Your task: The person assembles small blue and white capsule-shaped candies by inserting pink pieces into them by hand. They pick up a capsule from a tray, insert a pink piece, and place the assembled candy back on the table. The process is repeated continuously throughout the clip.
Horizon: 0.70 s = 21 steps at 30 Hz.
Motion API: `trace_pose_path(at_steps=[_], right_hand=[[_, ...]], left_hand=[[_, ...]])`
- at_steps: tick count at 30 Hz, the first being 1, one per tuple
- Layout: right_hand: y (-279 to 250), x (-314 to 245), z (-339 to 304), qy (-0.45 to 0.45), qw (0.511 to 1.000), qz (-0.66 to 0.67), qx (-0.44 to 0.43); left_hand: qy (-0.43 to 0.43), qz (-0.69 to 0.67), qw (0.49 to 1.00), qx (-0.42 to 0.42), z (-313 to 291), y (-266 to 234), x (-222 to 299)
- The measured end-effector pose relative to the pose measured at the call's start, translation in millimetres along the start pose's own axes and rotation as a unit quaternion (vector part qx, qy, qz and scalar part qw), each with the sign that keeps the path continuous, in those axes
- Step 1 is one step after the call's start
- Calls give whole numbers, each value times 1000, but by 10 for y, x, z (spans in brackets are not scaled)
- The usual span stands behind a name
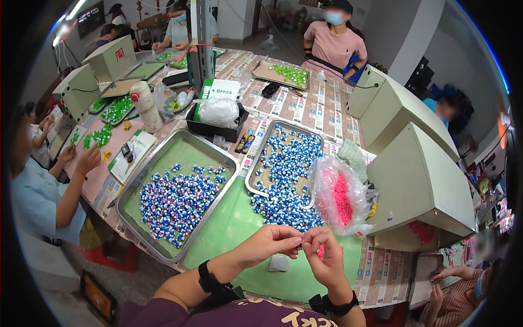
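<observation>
Green sheet (218, 231) below; right fingers (322, 236) hold small, bright pink pieces (321, 251).

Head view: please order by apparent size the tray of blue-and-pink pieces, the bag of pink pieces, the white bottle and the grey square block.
1. Tray of blue-and-pink pieces
2. Bag of pink pieces
3. White bottle
4. Grey square block

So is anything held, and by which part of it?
A tiny dark piece is pinched between the left grip and right grip; which part is too small to tell. Bright pink pieces show within the right grip.
</observation>
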State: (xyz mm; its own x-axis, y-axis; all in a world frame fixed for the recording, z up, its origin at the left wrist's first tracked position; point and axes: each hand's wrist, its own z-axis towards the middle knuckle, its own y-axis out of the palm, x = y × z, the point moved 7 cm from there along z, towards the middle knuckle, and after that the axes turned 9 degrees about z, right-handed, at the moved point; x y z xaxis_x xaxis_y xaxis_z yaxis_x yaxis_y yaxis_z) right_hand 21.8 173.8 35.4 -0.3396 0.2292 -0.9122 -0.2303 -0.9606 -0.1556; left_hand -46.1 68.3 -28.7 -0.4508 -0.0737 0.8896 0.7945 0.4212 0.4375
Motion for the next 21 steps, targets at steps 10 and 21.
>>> trace_pose_path(at_steps=[10, 21], right_hand=[[22, -130, 15, -116, 987, -113, 19], [0, 24, 37, -24, 996, -84, 1]], left_hand=[[18, -9, 998, 66, -2, -7, -78], [73, 131, 979, 139, -25, -68, 20]])
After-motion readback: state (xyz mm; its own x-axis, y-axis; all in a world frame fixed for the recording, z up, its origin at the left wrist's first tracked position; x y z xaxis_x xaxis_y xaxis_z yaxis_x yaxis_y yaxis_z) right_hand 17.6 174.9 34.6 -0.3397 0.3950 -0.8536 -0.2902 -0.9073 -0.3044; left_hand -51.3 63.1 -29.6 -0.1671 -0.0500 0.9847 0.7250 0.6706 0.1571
